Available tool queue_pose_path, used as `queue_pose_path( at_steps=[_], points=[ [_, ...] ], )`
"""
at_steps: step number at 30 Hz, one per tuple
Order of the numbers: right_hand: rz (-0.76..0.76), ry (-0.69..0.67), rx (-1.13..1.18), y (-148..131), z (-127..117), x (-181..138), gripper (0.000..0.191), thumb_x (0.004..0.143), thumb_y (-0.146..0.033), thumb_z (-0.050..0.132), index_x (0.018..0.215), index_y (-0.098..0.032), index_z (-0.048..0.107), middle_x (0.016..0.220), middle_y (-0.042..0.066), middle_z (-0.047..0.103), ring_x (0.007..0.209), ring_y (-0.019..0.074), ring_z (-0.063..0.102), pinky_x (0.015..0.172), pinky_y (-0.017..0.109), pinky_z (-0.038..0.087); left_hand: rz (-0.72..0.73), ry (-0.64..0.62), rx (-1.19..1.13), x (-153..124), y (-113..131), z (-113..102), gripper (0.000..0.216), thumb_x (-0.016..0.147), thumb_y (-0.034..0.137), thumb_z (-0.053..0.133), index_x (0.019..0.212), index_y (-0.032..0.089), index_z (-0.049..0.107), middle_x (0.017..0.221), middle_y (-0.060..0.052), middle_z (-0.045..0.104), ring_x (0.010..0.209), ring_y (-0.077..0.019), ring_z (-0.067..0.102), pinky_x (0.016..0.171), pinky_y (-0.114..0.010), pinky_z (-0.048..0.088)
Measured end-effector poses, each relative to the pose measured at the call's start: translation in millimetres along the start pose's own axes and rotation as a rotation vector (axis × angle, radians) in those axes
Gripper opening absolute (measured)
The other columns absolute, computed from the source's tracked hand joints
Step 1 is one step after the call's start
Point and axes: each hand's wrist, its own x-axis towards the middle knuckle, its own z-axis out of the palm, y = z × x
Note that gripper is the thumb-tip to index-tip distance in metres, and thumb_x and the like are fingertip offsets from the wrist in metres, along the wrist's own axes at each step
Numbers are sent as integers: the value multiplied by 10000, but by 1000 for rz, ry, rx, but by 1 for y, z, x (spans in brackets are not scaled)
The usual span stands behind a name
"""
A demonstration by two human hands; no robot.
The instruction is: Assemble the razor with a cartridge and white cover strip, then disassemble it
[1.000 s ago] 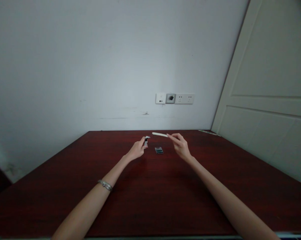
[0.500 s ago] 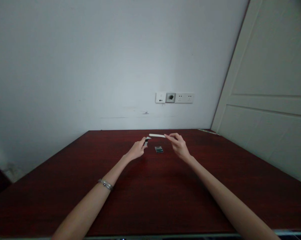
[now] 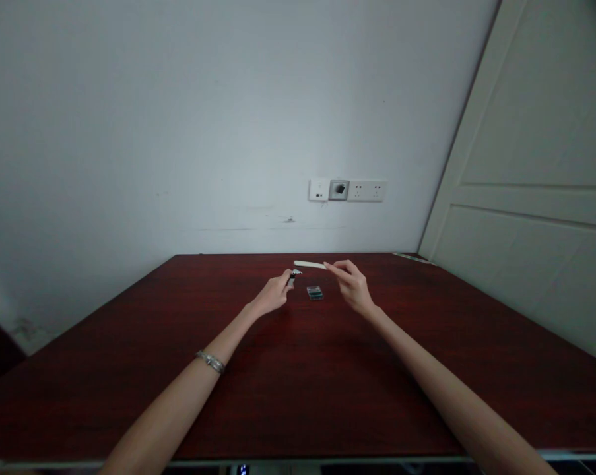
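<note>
My left hand is closed around a small black-and-silver object. Its silver top pokes out past the fingers towards the right, and its kind is too small to make out. Between thumb and fingers, my right hand pinches one end of a slim white stick with a rounded tip. The stick points left and lies nearly level, its free end just above the silver top with a small gap between them. Below and between both hands, a small clear rectangular piece, dark inside, rests on the tabletop.
The dark red wooden table reaches back to a pale wall. Sockets and a switch plate are set in that wall. A white panelled door stands along the right. A thin pale strip lies at the back right corner.
The view has tilted slightly, so the tabletop sits a little higher. The stick and the silver-topped object are a bit further apart; both hands keep their holds.
</note>
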Motion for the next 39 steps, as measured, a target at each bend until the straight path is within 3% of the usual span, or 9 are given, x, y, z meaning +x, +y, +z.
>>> queue_pose_path(
  at_steps=[4,9,17,22,29,35,39],
  points=[
    [-25,-72,-12,-1,0,-1,485,859,-67,351,1242,-315,515,980,54,542,900,158,521,809,325,396,6,8,2,0,1,-2,216,820,101,414,1015,175,466,861,-61,626,806,-165,615,718,-245,435],
    [21,-46,-87,15,-8,-5,486,848,-58,358,1223,-313,534,964,54,552,869,161,523,786,329,394,20,26,5,0,-1,-6,190,822,125,422,1003,169,460,834,-53,618,763,-162,606,691,-246,428],
    [-36,-75,-84,-3,1,-1,508,847,-43,347,1239,-318,516,984,56,548,892,161,516,797,326,390,33,25,12,0,-6,-3,194,814,106,415,990,174,461,836,-56,618,776,-165,611,696,-245,427],
    [-18,-21,-116,5,-4,-2,520,831,-28,351,1231,-310,529,974,63,551,858,164,509,754,321,393,15,36,15,-1,-8,-7,219,813,116,433,1026,164,449,828,-57,622,754,-161,610,685,-245,429],
    [-37,-16,-54,-18,3,5,499,849,-50,356,1229,-325,528,984,60,553,868,162,507,748,313,401,42,32,33,-1,-1,-3,251,790,55,412,999,162,499,857,-67,626,798,-165,613,717,-248,431],
    [-35,-28,-115,4,-9,3,516,837,-42,352,1226,-331,531,977,65,559,862,171,512,753,329,400,26,23,-13,-1,7,-8,194,820,110,415,993,170,480,844,-60,621,772,-161,607,710,-250,433],
    [-9,28,-102,-2,-10,7,520,837,-45,362,1237,-338,519,982,65,560,866,173,518,749,330,404,16,25,-5,-1,9,-10,183,813,107,424,972,170,490,827,-55,614,755,-157,605,703,-249,433]
  ],
)
